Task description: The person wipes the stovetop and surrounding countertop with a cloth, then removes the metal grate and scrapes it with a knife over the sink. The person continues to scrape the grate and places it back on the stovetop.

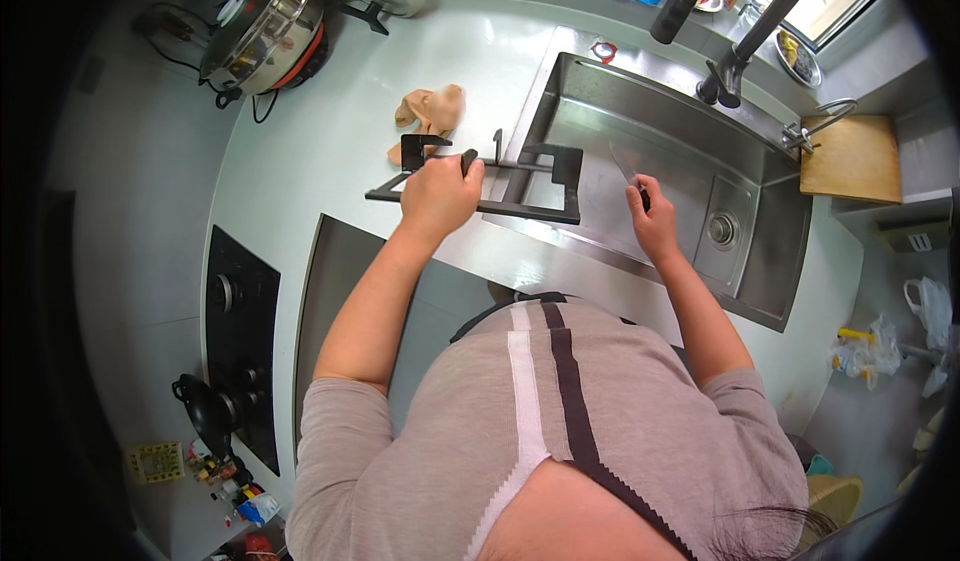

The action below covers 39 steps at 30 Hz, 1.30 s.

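My left hand [442, 193] grips a black metal pan support from a gas hob [529, 211], held up over the counter and the left rim of the stainless steel sink [600, 223]. Over the sink basin, my right hand [652, 212] is closed on the black handle of a small knife [622, 162], its blade pointing up and to the left. A crumpled tan cloth or glove [431, 111] lies on the white counter just beyond the pan support.
A black faucet [731, 66] rises behind the sink, and a wooden cutting board [851, 160] is at the right. A steel pot with a lid [262, 43] stands far left. The black gas hob [240, 336] lies left of me, with a small wok [202, 415] near it.
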### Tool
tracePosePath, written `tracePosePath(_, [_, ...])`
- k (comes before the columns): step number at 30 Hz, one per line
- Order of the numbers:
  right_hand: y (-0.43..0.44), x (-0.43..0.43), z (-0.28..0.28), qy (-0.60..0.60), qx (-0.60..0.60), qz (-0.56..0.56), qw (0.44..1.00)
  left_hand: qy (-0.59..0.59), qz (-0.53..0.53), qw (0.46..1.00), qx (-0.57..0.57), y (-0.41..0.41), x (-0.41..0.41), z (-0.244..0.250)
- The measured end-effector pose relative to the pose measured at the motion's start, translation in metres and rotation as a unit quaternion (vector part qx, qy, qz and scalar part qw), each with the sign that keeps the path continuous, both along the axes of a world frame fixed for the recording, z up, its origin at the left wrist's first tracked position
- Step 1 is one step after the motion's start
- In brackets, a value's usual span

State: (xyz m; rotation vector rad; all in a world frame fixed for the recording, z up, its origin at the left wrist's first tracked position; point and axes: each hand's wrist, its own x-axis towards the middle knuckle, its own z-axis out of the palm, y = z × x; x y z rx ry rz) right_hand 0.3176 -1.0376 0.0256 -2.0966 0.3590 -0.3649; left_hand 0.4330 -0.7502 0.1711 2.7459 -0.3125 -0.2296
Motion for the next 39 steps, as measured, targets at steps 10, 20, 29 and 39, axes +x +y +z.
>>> tracePosePath(10, [0.006, 0.011, 0.029, 0.013, 0.009, 0.106, 0.994, 0.057, -0.036, 0.995, 0.078, 0.004, 0.035, 0.026])
tracePosePath(20, [0.005, 0.044, 0.078, 0.100, -0.246, 0.175, 0.948, 0.122, -0.036, 0.988, 0.087, -0.005, 0.051, 0.038])
tracePosePath(29, [-0.006, 0.046, 0.084, 0.140, -0.230, 0.161, 0.950, 0.127, -0.017, 0.987, 0.092, -0.002, 0.048, 0.033])
tracePosePath(39, [0.002, 0.049, 0.098, 0.175, -0.267, 0.212, 0.924, 0.087, -0.027, 0.991, 0.101, 0.000, 0.050, 0.027])
